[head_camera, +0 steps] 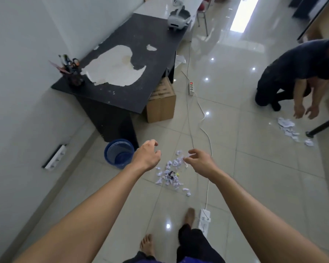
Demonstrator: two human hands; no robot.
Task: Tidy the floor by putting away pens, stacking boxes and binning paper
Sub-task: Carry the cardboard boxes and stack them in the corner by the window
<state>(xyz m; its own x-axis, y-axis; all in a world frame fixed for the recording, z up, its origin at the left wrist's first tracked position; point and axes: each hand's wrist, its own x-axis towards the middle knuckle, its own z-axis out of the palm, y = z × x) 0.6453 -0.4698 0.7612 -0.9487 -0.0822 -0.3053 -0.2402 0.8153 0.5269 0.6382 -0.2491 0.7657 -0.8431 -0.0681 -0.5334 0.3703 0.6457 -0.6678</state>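
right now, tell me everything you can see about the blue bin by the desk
The blue bin is a round plastic wastebasket with mesh-like slotted walls and a solid rim. It stands upright on the tiled floor, close to the black desk, near the white wall. Its mouth is open and it looks empty. Nothing touches it; the left hand hovers just right of it.

Paper scraps (pixel 171 172) lie on the floor (pixel 254 177) under both outstretched hands, with the bin (pixel 119 153) just left of them beside the desk; a pen holder (pixel 72 73) stands on the tabletop (pixel 141 54), a cardboard box (pixel 160 103) beneath it
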